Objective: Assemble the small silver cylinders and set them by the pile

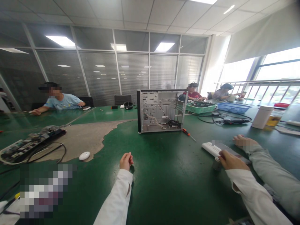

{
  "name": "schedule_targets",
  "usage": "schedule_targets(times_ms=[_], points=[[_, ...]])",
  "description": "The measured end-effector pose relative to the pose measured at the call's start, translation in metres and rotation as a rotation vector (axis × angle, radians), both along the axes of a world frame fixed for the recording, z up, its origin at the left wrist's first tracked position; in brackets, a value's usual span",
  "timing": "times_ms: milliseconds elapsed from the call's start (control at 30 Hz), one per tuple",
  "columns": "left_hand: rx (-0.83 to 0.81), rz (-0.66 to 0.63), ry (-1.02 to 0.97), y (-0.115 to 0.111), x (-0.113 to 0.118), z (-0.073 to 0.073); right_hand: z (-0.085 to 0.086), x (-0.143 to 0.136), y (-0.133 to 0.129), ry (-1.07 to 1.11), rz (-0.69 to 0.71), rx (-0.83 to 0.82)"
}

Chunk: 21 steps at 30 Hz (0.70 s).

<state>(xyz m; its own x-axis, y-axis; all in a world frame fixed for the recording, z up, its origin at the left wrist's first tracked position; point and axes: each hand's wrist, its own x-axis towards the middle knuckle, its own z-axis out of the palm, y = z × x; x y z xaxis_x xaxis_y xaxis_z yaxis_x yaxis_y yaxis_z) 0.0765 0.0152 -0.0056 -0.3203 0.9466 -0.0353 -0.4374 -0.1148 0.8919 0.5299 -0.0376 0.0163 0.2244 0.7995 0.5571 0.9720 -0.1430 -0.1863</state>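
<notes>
My left hand [126, 161] rests on the green table [159, 175], its fingers curled together; whether anything small is inside does not show. At the right, my right hand [232, 160] has its fingers closed on the top of a small greyish cylinder [217, 163], beside a white flat object [212, 149]. An open computer case [161, 112] stands upright beyond my hands, with loose cables inside. A red-handled screwdriver [186, 132] lies at the case's right foot.
Another person's hand [245, 142] lies just beyond my right hand. Left are a circuit assembly [32, 142] with cables and a white oval object [84, 156]. Green [201, 108] and blue baskets [234, 107], a white cup [262, 117] and a jar [276, 116] stand at right.
</notes>
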Motion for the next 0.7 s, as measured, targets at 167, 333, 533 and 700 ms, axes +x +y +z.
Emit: schedule_targets(times_ms=[167, 333, 533, 700], points=[[0.018, -0.013, -0.017, 0.001, -0.001, -0.002, -0.001, 0.005, 0.001, -0.050, -0.029, -0.097], [0.020, -0.016, -0.022, 0.001, -0.001, -0.002, -0.007, 0.006, 0.001, -0.104, -0.014, -0.103], [0.008, -0.023, -0.004, 0.001, -0.001, -0.001, -0.007, 0.003, -0.003, -0.149, 0.003, -0.086], [0.008, -0.015, -0.003, 0.000, 0.000, 0.000, -0.006, 0.007, -0.016, -0.181, -0.061, -0.073]])
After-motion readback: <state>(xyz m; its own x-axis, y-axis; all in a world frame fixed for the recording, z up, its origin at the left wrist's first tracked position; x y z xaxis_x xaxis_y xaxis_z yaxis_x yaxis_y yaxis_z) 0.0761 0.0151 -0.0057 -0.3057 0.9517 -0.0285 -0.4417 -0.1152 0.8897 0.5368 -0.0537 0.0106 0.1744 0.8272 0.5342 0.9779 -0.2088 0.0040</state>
